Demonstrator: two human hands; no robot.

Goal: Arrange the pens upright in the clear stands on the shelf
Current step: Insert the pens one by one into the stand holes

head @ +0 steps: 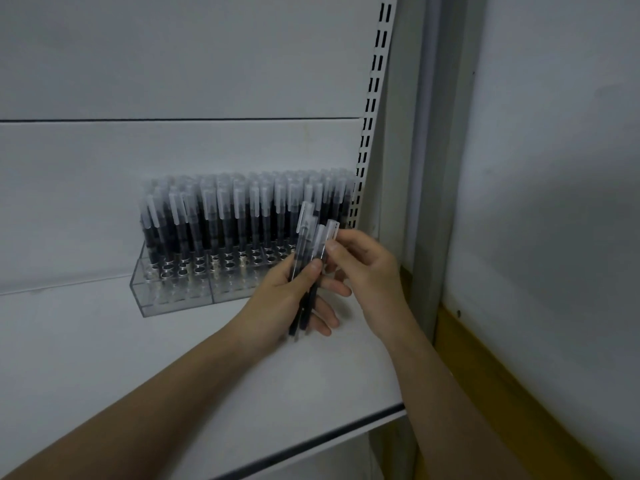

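Clear acrylic stands (173, 299) sit side by side at the back of the white shelf (173, 358). Several black pens with frosted caps (221, 216) stand upright in their rear rows, while front holes show open. My left hand (277, 299) grips a small bundle of pens (304, 271), caps up, in front of the right stand. My right hand (367, 268) pinches the cap end of one pen (329, 233) in that bundle between thumb and fingertips.
A slotted white upright (372, 109) runs along the shelf's right side, with a grey post (433, 168) and a wall beyond. The shelf's front edge (311, 441) has a dark strip. A yellow-brown trim (485, 375) slants at the lower right.
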